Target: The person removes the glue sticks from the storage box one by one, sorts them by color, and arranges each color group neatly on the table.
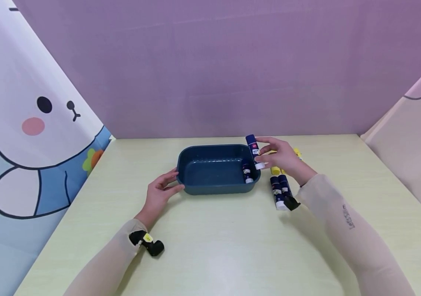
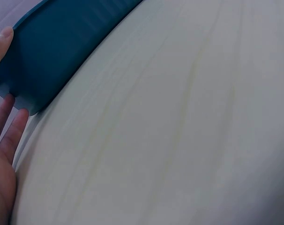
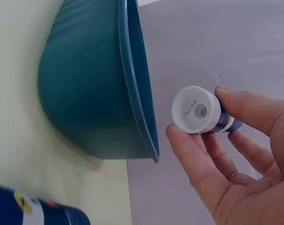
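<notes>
In the head view, my right hand point(image 1: 282, 155) pinches a dark blue glue stick point(image 1: 253, 149) at the right rim of a dark teal plastic bin point(image 1: 212, 189). The right wrist view shows its white base point(image 3: 194, 110), with thumb and fingers around the tube. Another blue glue stick point(image 1: 246, 172) lies inside the bin at its right end. My left hand point(image 1: 158, 193) touches the outside of the bin's left end, its fingers and thumb fairly straight. In the left wrist view, the fingertips point(image 2: 21, 117) rest against the bin's lower corner.
Two blue glue sticks point(image 1: 278, 193) lie side by side right of the bin, below my right wrist. Behind them are yellow items point(image 1: 275, 170), partly hidden by the right hand. A purple backdrop point(image 1: 210, 74) rises behind the pale wooden table point(image 1: 218, 246).
</notes>
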Demonstrator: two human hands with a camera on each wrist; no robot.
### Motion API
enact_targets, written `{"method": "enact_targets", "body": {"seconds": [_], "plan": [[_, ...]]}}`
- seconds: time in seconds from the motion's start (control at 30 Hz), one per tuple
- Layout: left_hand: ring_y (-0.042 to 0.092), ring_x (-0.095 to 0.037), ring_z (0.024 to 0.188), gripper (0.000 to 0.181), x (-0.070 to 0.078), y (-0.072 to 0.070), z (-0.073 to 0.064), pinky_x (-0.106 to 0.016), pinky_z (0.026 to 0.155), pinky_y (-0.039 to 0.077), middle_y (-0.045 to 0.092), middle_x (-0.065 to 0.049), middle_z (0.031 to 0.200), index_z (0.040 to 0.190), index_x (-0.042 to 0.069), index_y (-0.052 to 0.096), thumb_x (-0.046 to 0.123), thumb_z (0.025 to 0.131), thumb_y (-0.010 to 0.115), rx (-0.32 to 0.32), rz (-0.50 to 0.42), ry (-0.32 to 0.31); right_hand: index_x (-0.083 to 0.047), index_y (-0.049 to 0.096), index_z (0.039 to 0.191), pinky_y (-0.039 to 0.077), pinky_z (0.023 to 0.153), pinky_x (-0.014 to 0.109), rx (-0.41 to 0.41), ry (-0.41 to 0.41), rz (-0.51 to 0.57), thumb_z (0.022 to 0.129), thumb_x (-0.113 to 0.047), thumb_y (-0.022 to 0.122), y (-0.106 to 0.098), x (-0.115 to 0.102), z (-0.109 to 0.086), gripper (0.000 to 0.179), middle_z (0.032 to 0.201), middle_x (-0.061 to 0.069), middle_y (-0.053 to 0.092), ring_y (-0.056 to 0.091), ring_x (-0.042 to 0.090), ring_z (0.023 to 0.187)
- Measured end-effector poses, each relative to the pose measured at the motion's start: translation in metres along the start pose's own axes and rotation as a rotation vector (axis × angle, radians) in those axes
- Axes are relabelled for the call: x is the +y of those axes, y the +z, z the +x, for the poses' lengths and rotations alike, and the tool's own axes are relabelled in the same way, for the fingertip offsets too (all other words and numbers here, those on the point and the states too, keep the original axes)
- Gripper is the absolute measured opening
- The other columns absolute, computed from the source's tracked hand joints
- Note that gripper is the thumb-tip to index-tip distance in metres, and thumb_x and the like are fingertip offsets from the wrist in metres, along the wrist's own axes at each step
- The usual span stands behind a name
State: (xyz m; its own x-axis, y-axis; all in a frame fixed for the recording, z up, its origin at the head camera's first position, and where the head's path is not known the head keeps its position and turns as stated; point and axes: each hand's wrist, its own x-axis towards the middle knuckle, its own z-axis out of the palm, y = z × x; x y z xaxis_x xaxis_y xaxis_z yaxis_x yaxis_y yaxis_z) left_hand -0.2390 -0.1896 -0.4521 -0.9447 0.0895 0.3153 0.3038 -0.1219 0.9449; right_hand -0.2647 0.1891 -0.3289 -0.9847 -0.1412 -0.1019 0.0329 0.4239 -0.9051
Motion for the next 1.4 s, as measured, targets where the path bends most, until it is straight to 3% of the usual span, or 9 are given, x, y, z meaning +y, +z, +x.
{"method": "enact_targets", "body": {"seconds": [0.17,0.37,0.63,1.4], "plan": [[0.064,-0.011,0.109,0.045,0.001,0.000,0.000,-0.028,0.088,0.057,0.054,-0.020,0.142,0.125,-0.014,0.058,-0.014,0.082,0.072,0.001,0.000,-0.010,-0.016,0.040,0.153,0.059,0.086,0.046,0.015,0.004,-0.027,0.092,-0.008,0.072,-0.008,0.003,-0.008,0.069,0.118,0.019,0.055,0.060,0.029,0.096],[0.064,-0.011,0.109,0.045,0.000,0.000,0.000,-0.027,0.088,0.057,0.053,-0.020,0.142,0.125,-0.013,0.059,-0.013,0.082,0.073,-0.006,0.003,-0.015,-0.016,0.035,0.155,0.060,0.083,0.036,0.030,0.019,-0.053,0.093,-0.010,0.071,-0.018,0.005,-0.020,0.072,0.122,0.020,0.053,0.058,0.031,0.102],[0.064,-0.015,0.111,0.046,0.000,0.000,0.002,-0.028,0.088,0.057,0.053,-0.019,0.143,0.125,-0.013,0.059,-0.012,0.082,0.074,-0.009,-0.006,-0.016,-0.012,0.035,0.155,0.060,0.078,0.028,0.047,0.021,-0.058,0.092,-0.009,0.072,-0.031,0.017,-0.031,0.073,0.121,0.021,0.053,0.059,0.026,0.097],[0.063,-0.013,0.111,0.046,-0.007,0.003,0.003,-0.027,0.088,0.057,0.052,-0.018,0.144,0.126,-0.012,0.059,-0.011,0.082,0.074,-0.007,0.022,-0.021,-0.001,0.029,0.154,0.061,0.076,0.031,0.016,0.050,-0.081,0.092,-0.008,0.071,-0.054,0.063,-0.051,0.076,0.118,0.023,0.053,0.059,0.018,0.094]]}}
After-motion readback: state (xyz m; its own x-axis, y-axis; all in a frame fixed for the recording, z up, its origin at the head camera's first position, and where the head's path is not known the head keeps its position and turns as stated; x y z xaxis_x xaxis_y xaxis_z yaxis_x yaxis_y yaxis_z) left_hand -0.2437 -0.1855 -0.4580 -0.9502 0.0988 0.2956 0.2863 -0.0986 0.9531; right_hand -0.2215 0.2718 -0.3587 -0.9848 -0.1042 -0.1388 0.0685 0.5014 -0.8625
